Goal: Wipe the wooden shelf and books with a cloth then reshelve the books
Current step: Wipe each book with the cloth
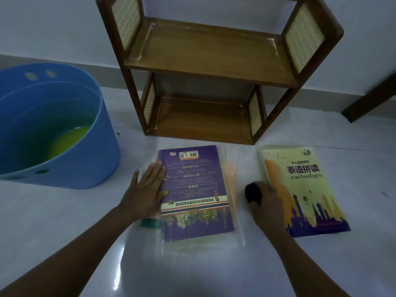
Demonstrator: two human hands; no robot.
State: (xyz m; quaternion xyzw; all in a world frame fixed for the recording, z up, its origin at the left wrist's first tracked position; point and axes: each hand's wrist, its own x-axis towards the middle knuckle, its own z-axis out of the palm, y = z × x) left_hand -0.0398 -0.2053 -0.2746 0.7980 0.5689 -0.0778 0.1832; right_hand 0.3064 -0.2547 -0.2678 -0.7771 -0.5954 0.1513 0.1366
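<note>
Book-wiping is under way: left hand (147, 189) lies flat, fingers spread, steadying the purple book (197, 189) in front of the empty wooden shelf (205, 61), right hand (267, 202) clutches what looks like a dark cloth (253, 192) just beside it, a swipe across that cover seemingly next.

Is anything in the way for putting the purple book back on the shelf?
Nothing visible blocks it. The purple book lies on the floor right before the wooden shelf, and both boards look bare. The left hand rests flat on the book's edge.
</note>
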